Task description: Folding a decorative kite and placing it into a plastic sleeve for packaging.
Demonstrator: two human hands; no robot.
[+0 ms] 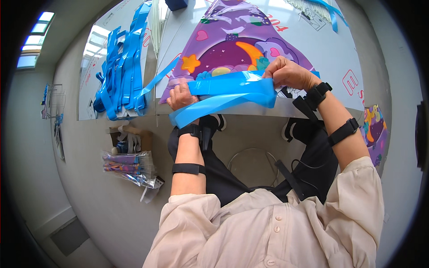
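Observation:
A long blue plastic ribbon (232, 84) is stretched between my two hands, one length drawn across and another looping back below it. My right hand (286, 71) is closed in a pinch on the ribbon's right bend. At the left end my left hand (182, 95) is closed, partly behind the ribbon, with its fingers on the strip by the table's front edge. Under the ribbon lies a purple triangular kite (223, 56), printed with a moon, stars and a heart; the ribbon and my hands cover its lower edge.
A heap of blue ribbons (123, 71) lies on the table's left, one strip trailing toward the kite. Thin white rods (157, 27) lie beside it. Below stand an open cardboard box (140, 139) and clear bags of printed pieces (127, 163). Another printed sheet (374, 129) hangs at right.

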